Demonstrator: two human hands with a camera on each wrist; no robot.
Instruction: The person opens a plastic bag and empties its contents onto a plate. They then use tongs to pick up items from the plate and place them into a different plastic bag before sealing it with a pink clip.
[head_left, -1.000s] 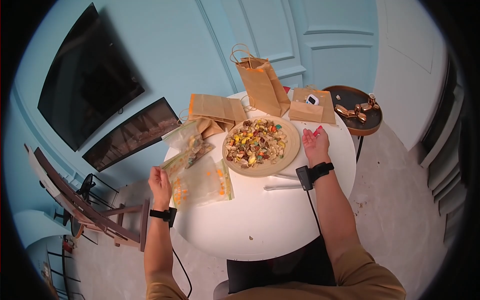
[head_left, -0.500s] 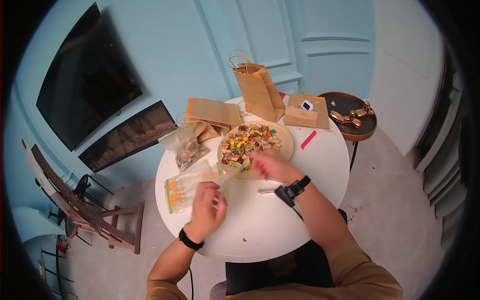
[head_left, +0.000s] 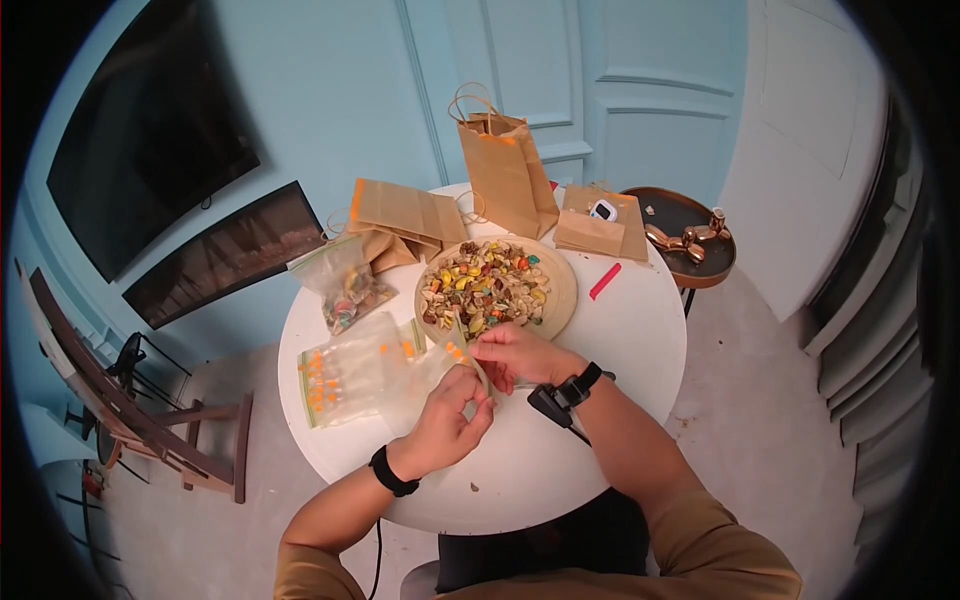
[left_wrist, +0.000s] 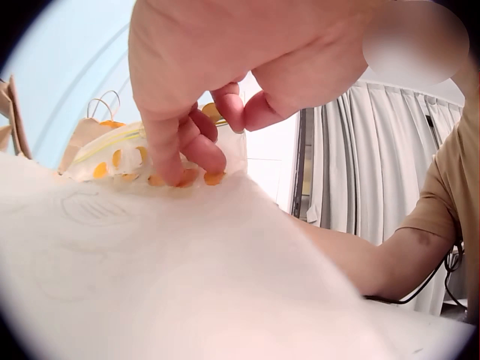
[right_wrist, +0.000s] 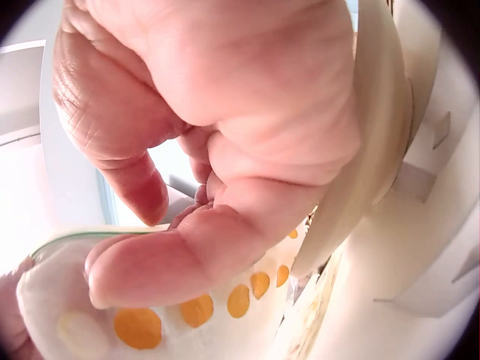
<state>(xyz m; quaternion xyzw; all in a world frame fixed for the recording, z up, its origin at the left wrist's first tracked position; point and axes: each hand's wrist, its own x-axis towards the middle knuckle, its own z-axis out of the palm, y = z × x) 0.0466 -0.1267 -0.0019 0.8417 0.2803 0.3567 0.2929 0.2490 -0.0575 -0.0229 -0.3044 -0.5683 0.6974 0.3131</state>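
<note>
A clear zip bag (head_left: 432,368) with orange dots is between my two hands, low over the table in front of a round board (head_left: 563,310) heaped with dried petals (head_left: 490,285). My left hand (head_left: 450,420) grips the bag, fingers curled onto its dotted part in the left wrist view. At the bag's mouth is my right hand (head_left: 522,352); its thumb and index finger stand at either side of the rim in the right wrist view. More flat zip bags (head_left: 345,370) lie to the left. Behind them is a filled zip bag (head_left: 345,297) of petals.
Brown paper bags stand along the back: a folded one (head_left: 410,215), an upright one (head_left: 505,175) and a flat one (head_left: 590,235) bearing a small white device (head_left: 603,210). A red strip (head_left: 605,281) lies right of the board. A side table (head_left: 715,265) holds a copper-coloured ornament (head_left: 690,243).
My left hand picked up a zip bag from the pile and moved right with it. My right hand put down the red strip and came left to the bag's mouth.
</note>
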